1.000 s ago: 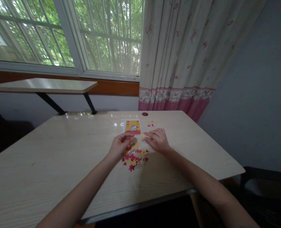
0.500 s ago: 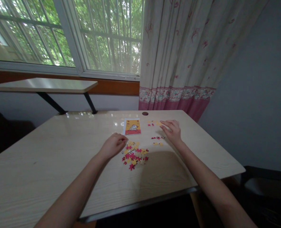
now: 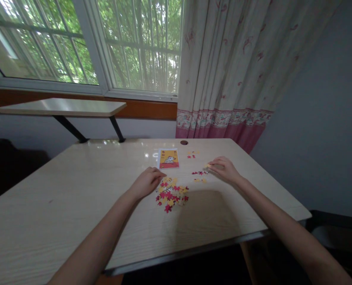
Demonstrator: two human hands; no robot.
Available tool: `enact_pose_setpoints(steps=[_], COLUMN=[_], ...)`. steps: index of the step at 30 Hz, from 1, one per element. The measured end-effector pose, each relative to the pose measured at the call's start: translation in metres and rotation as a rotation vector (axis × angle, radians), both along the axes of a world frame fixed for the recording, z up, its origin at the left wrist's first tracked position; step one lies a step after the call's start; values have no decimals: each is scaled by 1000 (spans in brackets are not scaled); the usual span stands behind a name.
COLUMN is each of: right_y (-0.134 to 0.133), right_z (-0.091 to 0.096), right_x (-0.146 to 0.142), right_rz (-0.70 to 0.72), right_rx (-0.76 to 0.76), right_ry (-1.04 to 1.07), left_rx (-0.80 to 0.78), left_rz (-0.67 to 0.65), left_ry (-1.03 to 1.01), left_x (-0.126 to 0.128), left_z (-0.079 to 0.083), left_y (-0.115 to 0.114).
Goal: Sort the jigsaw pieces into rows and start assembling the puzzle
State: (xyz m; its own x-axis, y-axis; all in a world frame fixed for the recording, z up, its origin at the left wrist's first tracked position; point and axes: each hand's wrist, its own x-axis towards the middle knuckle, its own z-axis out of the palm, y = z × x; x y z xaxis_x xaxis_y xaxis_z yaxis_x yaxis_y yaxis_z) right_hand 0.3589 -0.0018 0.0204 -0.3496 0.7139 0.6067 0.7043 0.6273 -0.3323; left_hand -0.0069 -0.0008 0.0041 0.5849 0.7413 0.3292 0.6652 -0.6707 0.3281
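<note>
Between the thumb and fingertips of my right hand (image 3: 226,170) is a yellow puzzle piece (image 3: 207,166), just above a short row of red puzzle pieces (image 3: 199,173). My left hand (image 3: 148,183) rests on the table at the upper left edge of a loose pile of red, yellow and white puzzle pieces (image 3: 171,194). Its fingers are curled together, and whatever may be in them is hidden. Beyond the pile lies a picture card (image 3: 169,159) showing a white animal on yellow and red.
A few yellow puzzle pieces (image 3: 199,180) lie nearer me than the red row. Farther back are small red pieces (image 3: 191,156) and yellow pieces (image 3: 194,152). The wooden table (image 3: 75,190) has a cable hole (image 3: 184,143) and a raised shelf (image 3: 66,106) at the back left.
My right hand has come back toward me and a little right, bringing the yellow puzzle piece away from the farther pieces. My left hand stays beside the pile; the view has shifted slightly.
</note>
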Motion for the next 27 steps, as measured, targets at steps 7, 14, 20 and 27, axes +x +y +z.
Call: enact_pose_setpoints(steps=[7,14,20,27], right_y=[-21,-18,-20,-26], right_z=[-28,-38,-36,-31], right_x=[25,26,26,18], right_rz=[49,49,52,54], right_rx=[-249,-228,-250,-232], right_ry=[-8,-149,-159,-117], left_rx=[33,65,55,67], left_rz=[62,151,181,193], left_ry=[45,62,103,106], left_x=[0,0,1,2], left_z=[-5,-2,-3,-2], left_y=[2,2,1,3])
